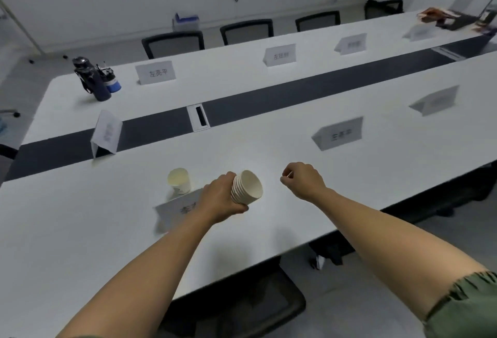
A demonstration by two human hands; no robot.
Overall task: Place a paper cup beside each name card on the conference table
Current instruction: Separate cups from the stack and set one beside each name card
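My left hand (222,197) grips a stack of white paper cups (248,187) lying sideways, mouths turned to the right, just above the white conference table (80,216). A single paper cup (179,181) stands upright behind the nearest name card (178,210), left of my left hand. My right hand (302,179) hovers to the right of the stack with fingers curled and nothing in it. More name cards stand along the table: one to the right (340,133), one further right (435,100), one at the table's left end (106,133), and several on the far side (156,72).
Dark water bottles (92,79) stand at the far left corner. A dark strip with a cable slot (200,117) runs down the table's middle. Black chairs (173,43) line the far side; another chair (242,308) is tucked under the near edge. Boxes and clutter (451,18) sit far right.
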